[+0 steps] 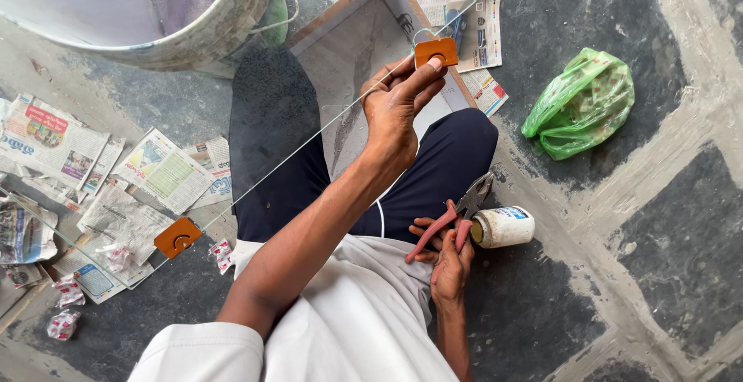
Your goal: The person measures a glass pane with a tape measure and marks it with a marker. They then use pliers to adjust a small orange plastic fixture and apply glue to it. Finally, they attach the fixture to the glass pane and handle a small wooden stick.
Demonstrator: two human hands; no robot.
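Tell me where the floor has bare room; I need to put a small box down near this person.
Bare dark floor lies right of the white jar and below the green bag. Another patch sits between the bag and the wooden frame. The left side is crowded with newspapers and wrappers.

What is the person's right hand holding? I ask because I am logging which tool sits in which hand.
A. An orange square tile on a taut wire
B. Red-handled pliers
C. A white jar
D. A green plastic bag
B: the right hand grips the red-handled pliers beside the knee, while the left hand pinches the orange square tile on the thin wire.
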